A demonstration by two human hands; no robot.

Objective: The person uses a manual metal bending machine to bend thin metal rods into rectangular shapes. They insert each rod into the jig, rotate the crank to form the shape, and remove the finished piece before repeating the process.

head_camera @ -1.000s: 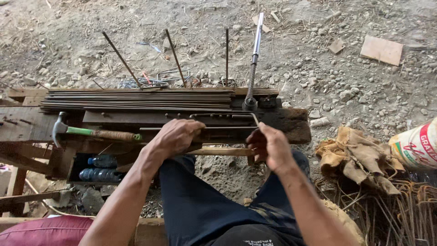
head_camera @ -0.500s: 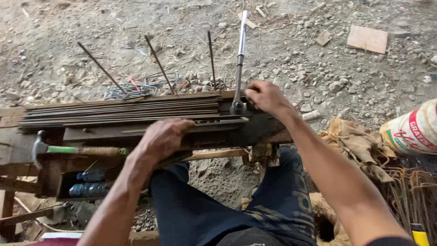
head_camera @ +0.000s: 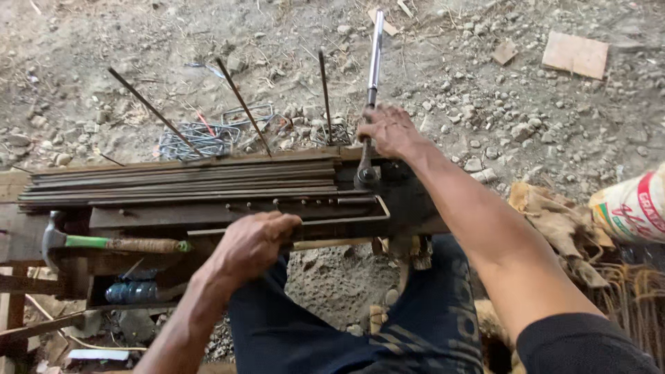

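My right hand [head_camera: 389, 130] grips the lower part of a long metal lever bar [head_camera: 374, 52] that stands up from a bending head [head_camera: 366, 176] on the wooden workbench [head_camera: 138, 218]. My left hand [head_camera: 253, 242] is closed around a thin steel rod [head_camera: 339, 223] lying along the bench's front edge; the rod's right end turns up in a right-angle bend near the bending head. A bundle of straight steel rods [head_camera: 180, 181] lies lengthwise on the bench behind it.
A hammer with a green handle [head_camera: 104, 243] rests on the bench's left end. Bent wire stirrups [head_camera: 208, 138] lie on the gravel beyond, with three upright rods. A plastic bottle [head_camera: 135, 292] lies under the bench. Sacks [head_camera: 634, 208] and rusty rods sit at the right.
My right hand left the rod at the bench's front edge and rose to grasp the lever bar. My left hand stays on the rod. The view shifted slightly.
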